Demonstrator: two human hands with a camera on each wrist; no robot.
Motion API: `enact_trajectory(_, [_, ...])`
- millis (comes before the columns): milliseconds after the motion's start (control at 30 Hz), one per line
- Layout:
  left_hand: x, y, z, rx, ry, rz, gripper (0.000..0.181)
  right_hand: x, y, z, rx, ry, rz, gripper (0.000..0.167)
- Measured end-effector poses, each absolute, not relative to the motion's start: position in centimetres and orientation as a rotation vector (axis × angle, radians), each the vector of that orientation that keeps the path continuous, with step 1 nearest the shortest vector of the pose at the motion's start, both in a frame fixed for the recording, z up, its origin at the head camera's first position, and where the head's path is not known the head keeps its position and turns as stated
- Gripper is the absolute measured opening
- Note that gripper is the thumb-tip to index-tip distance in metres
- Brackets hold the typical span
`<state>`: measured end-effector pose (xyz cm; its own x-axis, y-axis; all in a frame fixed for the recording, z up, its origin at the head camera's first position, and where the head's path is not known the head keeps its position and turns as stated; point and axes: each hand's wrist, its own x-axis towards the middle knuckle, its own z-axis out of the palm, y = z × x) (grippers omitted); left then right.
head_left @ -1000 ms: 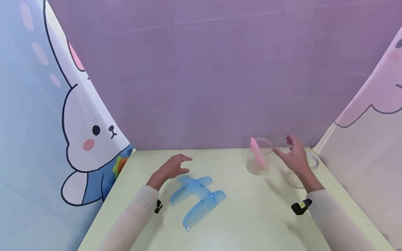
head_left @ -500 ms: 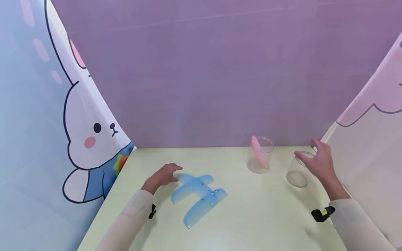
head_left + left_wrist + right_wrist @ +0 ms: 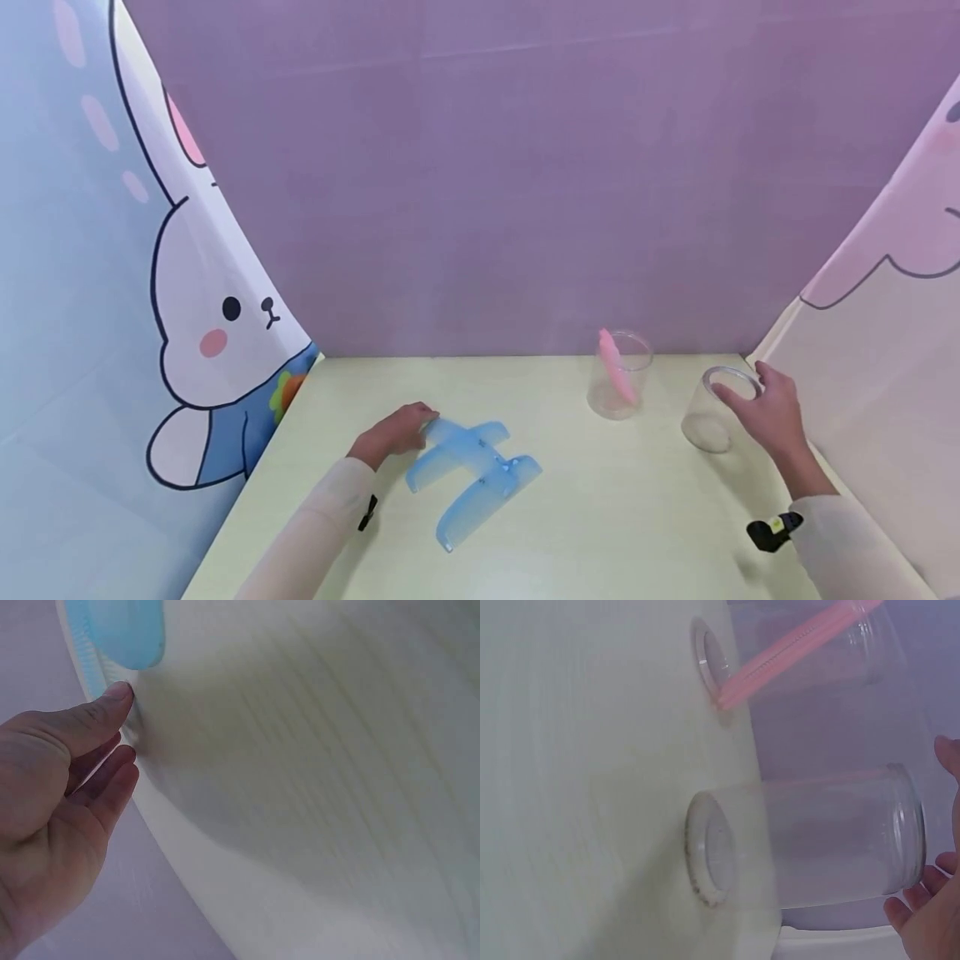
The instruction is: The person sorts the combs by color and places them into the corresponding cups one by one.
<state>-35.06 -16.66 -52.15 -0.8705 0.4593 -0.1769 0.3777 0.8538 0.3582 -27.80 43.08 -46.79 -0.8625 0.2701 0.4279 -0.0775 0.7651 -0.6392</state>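
The head view is evenly bright, the wrist views dimmer and hazy; soft shadows cross the table (image 3: 592, 525).

Left to right on the pale worktop (image 3: 585, 517) sit curved blue plastic combs (image 3: 476, 455), a clear round jar (image 3: 637, 386) with a curved pink comb (image 3: 615, 367) inside, and a second clear round jar (image 3: 708, 415).

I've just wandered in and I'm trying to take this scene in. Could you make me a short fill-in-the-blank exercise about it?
1. The table bears ___ clear jars.
2. The slanted item inside one jar is ___.
3. The combs nearest the left hand are ___.
4. The hand at the rim of the other jar is the person's ___ one.

Missing words: two; pink; blue; right.
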Motion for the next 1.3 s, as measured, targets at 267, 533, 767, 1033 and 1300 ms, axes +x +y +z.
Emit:
enact_trajectory(267, [-35.2,-15.9,-52.1,0.675,2.756,0.464,0.064,-27.9,43.1,-48.3,-0.206,-2.464,0.945,0.064])
enact_trajectory(533, [-35.6,-15.4,-51.7,0.720,2.767,0.385,0.058,-27.9,43.2,-48.7,-0.271,-2.515,1.015,0.088])
enact_trajectory(767, [-36.3,-15.8,-52.2,0.798,2.779,0.340,0.046,-27.8,43.2,-49.1,-0.271,-2.480,1.018,0.081])
enact_trajectory(1033, [-36.4,-16.0,-52.4,0.828,2.753,0.351,0.054,-27.9,43.4,-49.6,-0.273,-2.466,0.993,0.071])
enact_trajectory(1300, [-36.2,-15.6,-52.0,0.843,2.748,0.336,0.053,-27.8,43.3,-49.5,-0.301,-2.472,1.006,0.074])
